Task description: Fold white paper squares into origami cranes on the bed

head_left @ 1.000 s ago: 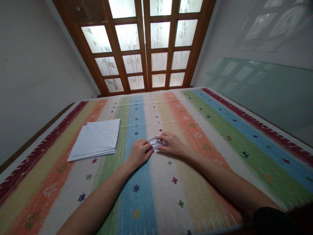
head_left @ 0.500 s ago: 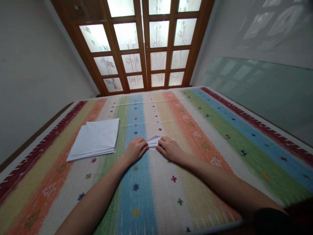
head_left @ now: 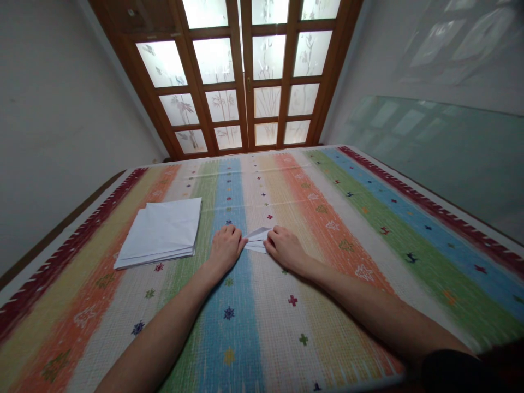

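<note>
Both ends of the folded paper point(head_left: 256, 240) are hidden under the person's hands, and its layers are too small to count; only the middle shows, lying on the desk point(head_left: 241, 371) right of the paper stack point(head_left: 161, 232). The left hand point(head_left: 226, 244) has its fingers curled together, thumb and forefinger clamped on the paper's left end. The right hand point(head_left: 283, 246) pinches the right end likewise, its other fingers tucked in; the fingertips beneath are out of sight. The near picture edge cuts off the left forearm, and a dark sleeve point(head_left: 450, 368) at the near right is hard to make out. The far door point(head_left: 245, 109) runs out of view at its top.
</note>
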`<action>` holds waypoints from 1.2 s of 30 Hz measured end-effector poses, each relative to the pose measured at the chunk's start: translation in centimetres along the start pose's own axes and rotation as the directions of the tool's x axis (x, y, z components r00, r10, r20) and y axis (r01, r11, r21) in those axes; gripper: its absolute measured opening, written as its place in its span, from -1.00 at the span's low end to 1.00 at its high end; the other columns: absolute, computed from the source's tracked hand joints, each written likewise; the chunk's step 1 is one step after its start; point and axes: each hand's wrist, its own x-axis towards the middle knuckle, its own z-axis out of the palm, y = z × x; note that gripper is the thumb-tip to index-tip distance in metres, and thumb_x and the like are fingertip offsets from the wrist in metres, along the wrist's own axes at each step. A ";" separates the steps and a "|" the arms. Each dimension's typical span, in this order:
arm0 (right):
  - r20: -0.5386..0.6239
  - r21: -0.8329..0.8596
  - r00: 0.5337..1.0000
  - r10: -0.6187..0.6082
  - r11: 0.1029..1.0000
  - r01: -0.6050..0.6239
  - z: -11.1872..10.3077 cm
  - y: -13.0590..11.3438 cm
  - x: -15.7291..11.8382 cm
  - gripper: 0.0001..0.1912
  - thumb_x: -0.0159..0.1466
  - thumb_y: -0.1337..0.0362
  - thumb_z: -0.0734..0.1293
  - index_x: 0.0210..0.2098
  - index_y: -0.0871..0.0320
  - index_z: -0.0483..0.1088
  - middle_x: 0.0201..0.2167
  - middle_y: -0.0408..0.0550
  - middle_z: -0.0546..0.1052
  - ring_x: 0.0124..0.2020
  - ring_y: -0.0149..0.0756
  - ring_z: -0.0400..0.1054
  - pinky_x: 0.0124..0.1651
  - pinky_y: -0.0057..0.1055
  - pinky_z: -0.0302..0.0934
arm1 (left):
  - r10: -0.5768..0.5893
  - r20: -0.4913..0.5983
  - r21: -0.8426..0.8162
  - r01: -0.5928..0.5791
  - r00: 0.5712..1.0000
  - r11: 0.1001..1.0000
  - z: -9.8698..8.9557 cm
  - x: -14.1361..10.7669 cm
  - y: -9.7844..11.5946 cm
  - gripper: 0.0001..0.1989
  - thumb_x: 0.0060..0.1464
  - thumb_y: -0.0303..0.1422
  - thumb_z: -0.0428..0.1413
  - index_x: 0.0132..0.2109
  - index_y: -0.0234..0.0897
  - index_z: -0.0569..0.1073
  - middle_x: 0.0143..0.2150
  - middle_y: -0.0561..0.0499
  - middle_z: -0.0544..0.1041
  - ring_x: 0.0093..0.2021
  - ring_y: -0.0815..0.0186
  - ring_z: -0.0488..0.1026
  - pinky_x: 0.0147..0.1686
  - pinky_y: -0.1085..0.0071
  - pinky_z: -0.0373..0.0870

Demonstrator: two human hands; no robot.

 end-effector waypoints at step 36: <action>-0.052 0.200 0.895 -0.444 0.873 0.445 0.9 2.6 3.2 -0.81 0.24 0.46 0.31 -0.23 0.16 0.54 -0.25 0.00 0.59 -0.22 -0.28 0.44 -0.11 -0.37 0.24 | 0.147 0.057 -0.135 -0.138 0.988 0.981 -1.7 -3.5 6.4 -0.42 0.14 -0.05 0.06 0.15 -0.39 0.32 0.07 -0.29 0.40 0.08 -0.10 0.27 0.06 -0.04 0.18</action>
